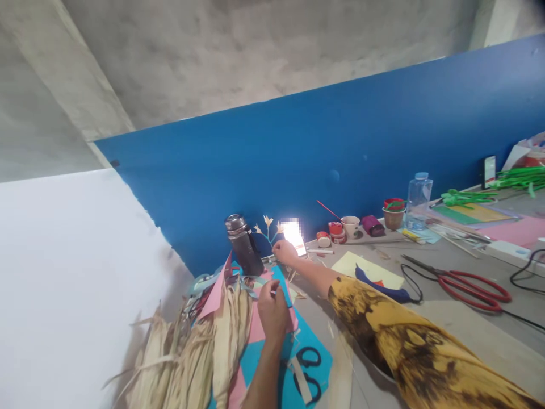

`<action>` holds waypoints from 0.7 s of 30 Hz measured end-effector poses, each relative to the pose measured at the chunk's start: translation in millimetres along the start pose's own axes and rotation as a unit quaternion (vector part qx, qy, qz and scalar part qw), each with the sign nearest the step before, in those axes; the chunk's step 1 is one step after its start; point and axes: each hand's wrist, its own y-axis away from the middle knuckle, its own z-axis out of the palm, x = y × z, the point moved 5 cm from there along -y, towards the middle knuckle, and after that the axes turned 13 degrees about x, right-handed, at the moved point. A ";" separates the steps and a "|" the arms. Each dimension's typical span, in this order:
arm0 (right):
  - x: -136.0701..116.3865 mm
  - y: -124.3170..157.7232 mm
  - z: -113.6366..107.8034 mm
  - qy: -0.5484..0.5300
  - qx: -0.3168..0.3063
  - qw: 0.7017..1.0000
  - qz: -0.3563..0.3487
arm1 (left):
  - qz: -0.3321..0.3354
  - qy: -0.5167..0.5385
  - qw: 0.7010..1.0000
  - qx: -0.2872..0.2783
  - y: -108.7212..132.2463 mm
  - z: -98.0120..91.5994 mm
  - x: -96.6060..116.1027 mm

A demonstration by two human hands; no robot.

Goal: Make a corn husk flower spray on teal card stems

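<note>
My right hand (285,253), at the end of a yellow-and-brown patterned sleeve, reaches forward and pinches the thin green stem of a flower sprig (268,221). The sprig has several pale, husk-like blossoms. Just behind the hand leans a lit phone (297,238). Nearer to me, my left hand (273,309) is closed above blue and pink sheets (258,355); whatever its fingers hold is too small to make out. Left of it lies a bundle of dried corn husks (200,352). Black-handled scissors (310,358) rest on the blue sheet, partly under a husk strip.
A dark thermos (244,247) stands left of the sprig. Along the blue partition (255,153) are a paper cup (351,226), small jars (337,232) and a plastic bottle (419,201). Red-handled scissors (472,288) and a blue glue gun (383,287) with a cord lie at right.
</note>
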 end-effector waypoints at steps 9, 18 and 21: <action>5.9 11.0 -4.7 0.014 -0.021 1.000 -0.015 | -0.004 -0.010 1.000 -0.022 1.9 2.9 3.6; 19.4 -2.7 -75.3 0.027 -0.029 0.998 -0.058 | 0.000 -0.011 1.000 -0.023 -0.6 5.3 -0.7; 43.4 -13.6 -116.3 0.057 -0.007 0.997 -0.049 | 0.005 -0.019 0.999 -0.034 -0.3 6.1 -0.5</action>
